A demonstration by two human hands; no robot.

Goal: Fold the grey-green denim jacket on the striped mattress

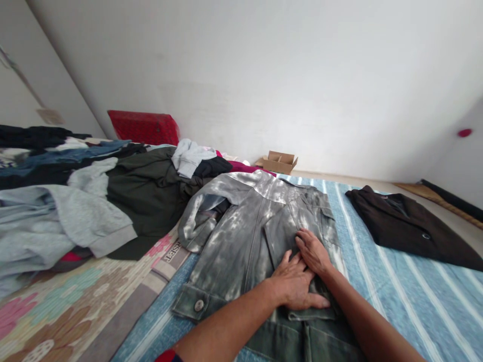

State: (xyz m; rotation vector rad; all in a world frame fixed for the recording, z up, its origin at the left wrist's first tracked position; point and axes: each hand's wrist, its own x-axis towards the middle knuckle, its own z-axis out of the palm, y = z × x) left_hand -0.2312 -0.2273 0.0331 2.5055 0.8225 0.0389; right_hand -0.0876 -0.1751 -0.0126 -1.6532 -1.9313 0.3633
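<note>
A grey, white-mottled denim jacket (237, 246) lies back side up in front of me, with a metal button on its waistband. On the left, one sleeve (198, 216) hangs out in a bend. The other sleeve (283, 226) lies folded over the jacket's body, its cuff near my wrists. My left hand (296, 284) rests flat on this folded sleeve, thumb stretched to the right. Just beyond it, touching its fingers, my right hand (311, 251) also presses flat on the cloth. Neither hand grips anything that I can see.
A folded dark brown garment (407, 223) lies at right on the blue striped sheet (372, 271). Heaped clothes, including a grey sweatshirt (64, 221) and a dark green garment (147, 196), cover the left. Behind stand a red case (143, 126) and a cardboard box (279, 163) by the wall.
</note>
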